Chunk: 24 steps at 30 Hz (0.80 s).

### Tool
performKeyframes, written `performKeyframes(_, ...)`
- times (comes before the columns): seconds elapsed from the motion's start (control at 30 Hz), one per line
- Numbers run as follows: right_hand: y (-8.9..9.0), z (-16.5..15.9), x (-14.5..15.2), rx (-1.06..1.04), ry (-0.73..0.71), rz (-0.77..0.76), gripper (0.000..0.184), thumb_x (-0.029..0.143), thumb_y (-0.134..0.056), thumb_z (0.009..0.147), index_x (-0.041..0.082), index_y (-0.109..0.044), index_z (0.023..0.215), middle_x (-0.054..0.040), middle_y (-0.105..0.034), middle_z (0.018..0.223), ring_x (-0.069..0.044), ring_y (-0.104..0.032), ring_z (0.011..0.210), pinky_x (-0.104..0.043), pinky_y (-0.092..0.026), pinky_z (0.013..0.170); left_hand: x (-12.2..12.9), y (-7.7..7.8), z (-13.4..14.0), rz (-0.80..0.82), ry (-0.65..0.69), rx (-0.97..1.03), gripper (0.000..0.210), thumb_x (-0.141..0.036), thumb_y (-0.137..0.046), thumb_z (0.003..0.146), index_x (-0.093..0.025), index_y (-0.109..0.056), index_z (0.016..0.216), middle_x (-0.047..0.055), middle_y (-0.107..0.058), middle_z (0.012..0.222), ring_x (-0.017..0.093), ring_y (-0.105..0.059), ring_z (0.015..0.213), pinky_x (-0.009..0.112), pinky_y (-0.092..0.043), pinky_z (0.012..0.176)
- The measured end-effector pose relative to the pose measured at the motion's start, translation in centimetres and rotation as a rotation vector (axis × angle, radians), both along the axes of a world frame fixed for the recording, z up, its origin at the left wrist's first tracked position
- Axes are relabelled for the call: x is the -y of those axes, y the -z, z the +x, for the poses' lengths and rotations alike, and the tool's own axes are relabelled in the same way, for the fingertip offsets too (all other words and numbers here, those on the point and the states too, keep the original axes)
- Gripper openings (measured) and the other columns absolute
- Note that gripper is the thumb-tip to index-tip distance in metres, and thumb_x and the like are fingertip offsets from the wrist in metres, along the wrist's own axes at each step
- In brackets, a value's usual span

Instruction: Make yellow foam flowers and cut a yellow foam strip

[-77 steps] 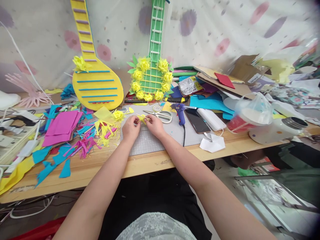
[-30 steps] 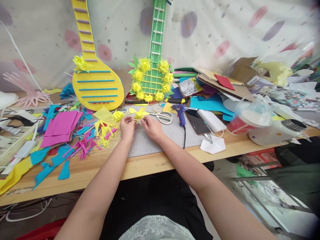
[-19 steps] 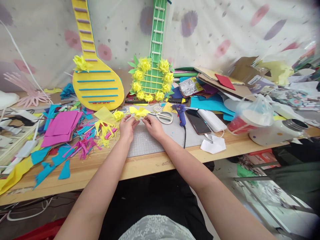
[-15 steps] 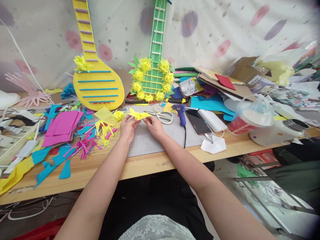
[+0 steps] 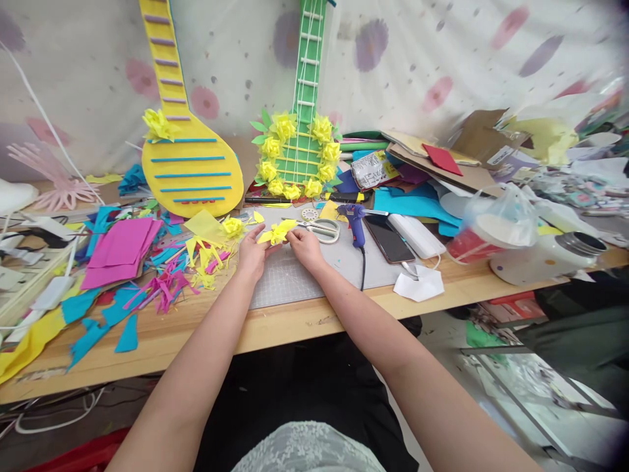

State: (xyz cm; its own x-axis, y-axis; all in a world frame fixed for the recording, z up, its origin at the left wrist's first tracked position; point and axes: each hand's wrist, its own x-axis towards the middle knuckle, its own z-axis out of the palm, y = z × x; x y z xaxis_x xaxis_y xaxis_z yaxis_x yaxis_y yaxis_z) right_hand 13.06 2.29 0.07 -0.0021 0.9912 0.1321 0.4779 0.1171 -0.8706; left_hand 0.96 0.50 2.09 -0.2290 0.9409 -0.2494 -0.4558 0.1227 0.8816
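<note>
Head view: a yellow flower (image 5: 278, 231) is held over the grey mat (image 5: 282, 282), supported by the loosely curled left hand (image 5: 252, 254) and pinched by the right hand (image 5: 305, 248). Shaping is apparently in hand; a light touch seems called for next

A bright yellow paper flower (image 5: 278, 232) is held between the left hand (image 5: 252, 254) and the right hand (image 5: 305, 249), face up. Its bunched centre lies between the two grips, petals splayed, one pointing over the left grip; its underside is hidden.
</note>
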Motion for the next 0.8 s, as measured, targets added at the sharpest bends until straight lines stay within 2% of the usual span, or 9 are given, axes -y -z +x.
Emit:
performKeyframes(0.2, -0.8, 0.0, 0.3, 0.057, 0.074, 0.007, 0.038, 0.045, -0.05, 0.079, 0.016, -0.066, 0.058, 0.002, -0.055, 0.051, -0.01, -0.045, 0.052, -0.023, -0.031, 0.056, -0.3, 0.6, 0.3, 0.024, 0.024, -0.048, 0.018, -0.008, -0.062, 0.068, -0.012, -0.06, 0.085, 0.006, -0.069, 0.081, 0.016, -0.068, 0.074, 0.032, -0.056, 0.073)
performKeyframes(0.37, -0.7, -0.1, 0.2, -0.023, 0.022, -0.061, 0.032, 0.037, -0.052, 0.076, 0.016, -0.066, 0.056, 0.0028, -0.054, 0.048, -0.009, -0.045, 0.049, -0.023, -0.031, 0.053, -0.5, 0.6, 0.2, 0.0, -0.047, -0.036, 0.021, -0.003, -0.061, 0.063, -0.013, -0.059, 0.082, 0.003, -0.067, 0.079, 0.014, -0.067, 0.07, 0.031, -0.055, 0.072)
performKeyframes(0.53, -0.6, -0.1, 0.0, -0.131, -0.013, -0.137, 0.028, 0.035, -0.054, 0.071, 0.015, -0.064, 0.054, 0.0044, -0.045, 0.042, -0.008, -0.038, 0.044, -0.022, -0.029, 0.048, -0.5, 0.4, -0.2, -0.006, -0.001, -0.016, 0.017, -0.004, -0.06, 0.061, -0.013, -0.059, 0.076, 0.004, -0.067, 0.077, 0.016, -0.067, 0.076, 0.032, -0.055, 0.075)
performKeyframes(0.67, -0.4, -0.2, -0.2, -0.143, -0.033, -0.174, 0.024, 0.029, -0.054, 0.07, 0.014, -0.062, 0.053, 0.0037, -0.049, 0.045, -0.007, -0.038, 0.045, -0.022, -0.03, 0.049, -0.6, 0.4, -0.6, -0.017, 0.025, 0.025, 0.019, -0.006, -0.058, 0.059, -0.013, -0.061, 0.076, 0.004, -0.066, 0.073, 0.018, -0.067, 0.078, 0.032, -0.055, 0.073)
performKeyframes(0.73, -0.3, -0.1, -0.2, -0.121, -0.041, -0.169, 0.023, 0.03, -0.053, 0.072, 0.014, -0.063, 0.059, 0.0021, -0.053, 0.051, -0.008, -0.042, 0.048, -0.022, -0.034, 0.051, -0.6, 0.3, -0.7, -0.013, 0.024, 0.02, 0.02, -0.006, -0.059, 0.058, -0.013, -0.061, 0.077, 0.003, -0.066, 0.073, 0.018, -0.066, 0.076, 0.03, -0.055, 0.07)
performKeyframes(0.8, -0.4, 0.2, -0.2, -0.085, -0.014, -0.116, 0.023, 0.034, -0.055, 0.073, 0.015, -0.066, 0.078, 0.0001, -0.061, 0.064, -0.011, -0.049, 0.055, -0.024, -0.039, 0.056, -0.5, 0.2, -0.7, -0.006, -0.01, -0.009, 0.021, -0.006, -0.061, 0.058, -0.014, -0.061, 0.078, 0.002, -0.066, 0.073, 0.017, -0.066, 0.074, 0.028, -0.054, 0.068)
